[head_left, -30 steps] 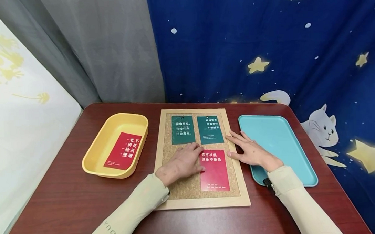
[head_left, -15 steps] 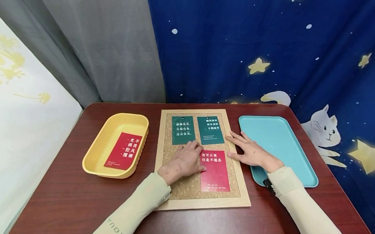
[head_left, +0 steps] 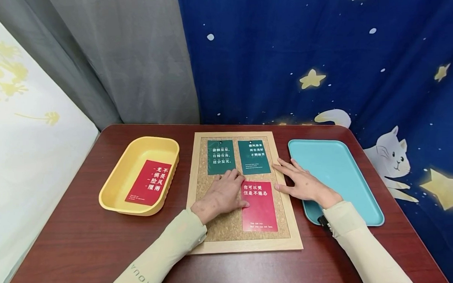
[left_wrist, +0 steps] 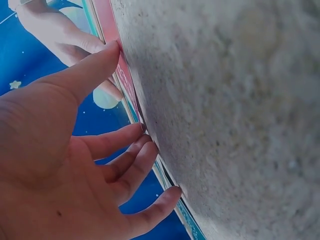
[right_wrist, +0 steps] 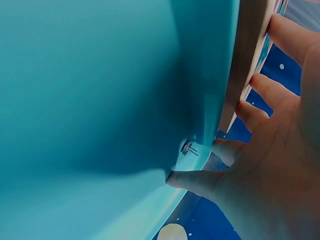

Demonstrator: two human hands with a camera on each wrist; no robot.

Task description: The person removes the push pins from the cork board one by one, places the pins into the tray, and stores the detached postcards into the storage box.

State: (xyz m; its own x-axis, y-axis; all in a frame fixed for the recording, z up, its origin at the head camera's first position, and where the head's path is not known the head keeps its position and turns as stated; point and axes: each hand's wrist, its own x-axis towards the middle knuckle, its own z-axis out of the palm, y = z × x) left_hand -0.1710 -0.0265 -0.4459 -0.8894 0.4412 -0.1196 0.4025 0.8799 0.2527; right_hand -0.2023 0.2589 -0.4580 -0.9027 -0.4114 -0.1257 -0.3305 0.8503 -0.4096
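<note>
A cork board (head_left: 218, 225) in a wooden frame lies flat in the middle of the table. Two green cards (head_left: 221, 156) (head_left: 254, 156) are pinned along its top, and a red card (head_left: 259, 207) lies at its lower right. My left hand (head_left: 224, 191) rests flat on the cork (left_wrist: 240, 125), its thumb against the red card's left edge and its fingertips (left_wrist: 175, 192) spread on the board. My right hand (head_left: 299, 180) lies flat across the board's right frame (right_wrist: 250, 50) and the edge of the teal tray (right_wrist: 90, 100). Neither hand holds anything.
A yellow tray (head_left: 117, 189) at the left holds another red card (head_left: 149, 182). The teal tray (head_left: 339, 162) sits at the right, and a small metal pin (right_wrist: 189, 147) lies in it by my right hand. Curtains hang behind the table's far edge.
My left hand has crept slightly forward, its fingertips now nearer the left green card. The right hand and the cards have not moved.
</note>
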